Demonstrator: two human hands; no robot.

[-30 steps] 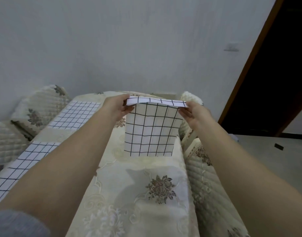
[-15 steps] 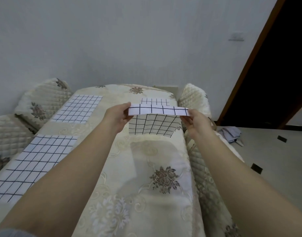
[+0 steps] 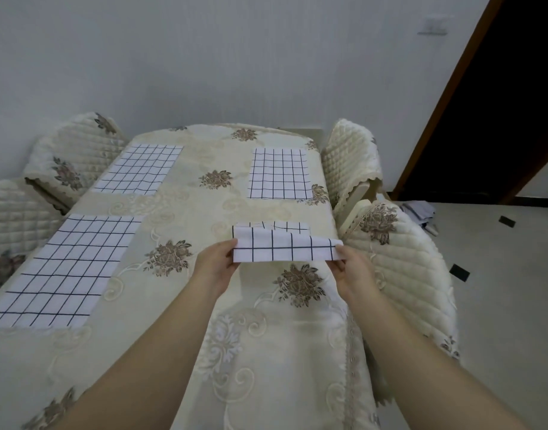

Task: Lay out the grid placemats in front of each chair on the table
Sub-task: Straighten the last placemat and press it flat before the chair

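Head view: mat (image 3: 285, 248), white with a dark grid, is held above the near right part of the table (image 3: 204, 212), level with the near right chair (image 3: 400, 265). The left hand (image 3: 215, 262) pinches its left end and the right hand (image 3: 355, 268) pinches its right end, thumbs on top and fingers curled under. The mat is doubled over. A front strip faces the camera and the rest drops behind it towards the cloth; whether that part touches the table cannot be told. Both bare forearms reach in from the near edge and cover part of the cloth.

Three other mats lie flat on the flowered cream cloth: the far left mat (image 3: 139, 169), the near left mat (image 3: 68, 268) and the far right mat (image 3: 279, 173). Each lies just beside a quilted chair: the far left chair (image 3: 71, 156), the near left chair (image 3: 15, 212) and the far right chair (image 3: 350, 153).

A pale wall (image 3: 235, 57) stands behind the table, with a switch (image 3: 434, 24) at far right. A dark doorway (image 3: 499, 103) opens on the right. A heap of cloth (image 3: 420, 212) lies on the floor beyond the right chairs.
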